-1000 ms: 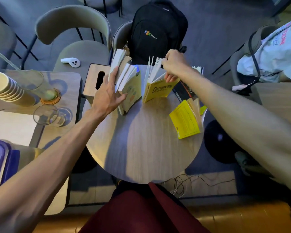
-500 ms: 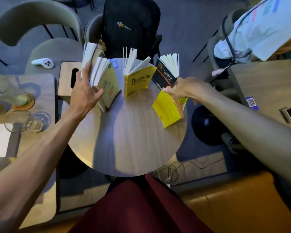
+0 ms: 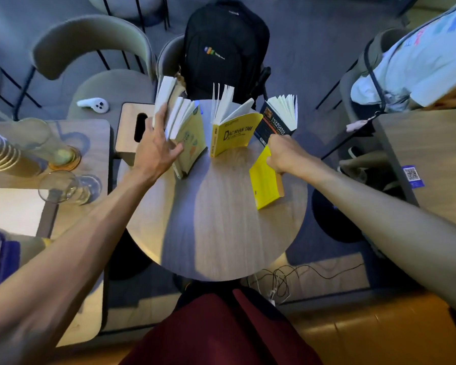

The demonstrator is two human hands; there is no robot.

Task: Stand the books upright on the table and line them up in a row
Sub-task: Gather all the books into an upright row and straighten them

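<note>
— Where did the books sit when you checked the feed?

— I counted 5, all on the round table [image 3: 213, 233], strung along its far arc. From my left: a white-edged book [image 3: 166, 98] right at the far-left rim, a pale book [image 3: 191, 146] leaning against it, a titled yellow book [image 3: 232, 135] standing with its pages fanned, then a dark book [image 3: 274, 122] upright close to the far-right rim. A plain yellow book [image 3: 263, 185] stood nearest the right edge, tilted.

— And the hands?

— My left hand [image 3: 156, 148] was spread flat, its straight fingers pressed to the white-edged book's pages and its thumb on the pale book's cover. My right hand [image 3: 282, 154] was curled over the top of the plain yellow book, gripping it.

— Any gaps between them?

— The titled yellow book stood apart from the pale book, with a strip of wood between. The dark book's corner sat just beside my right knuckles; I couldn't tell whether they touched.

— Room to work?

— A broad stretch of bare wood ran from the books to the near rim. It was tighter at the back: a wooden box [image 3: 132, 127] sat just beside the left rim, and a black backpack [image 3: 224, 48] stood just behind the far one.
</note>
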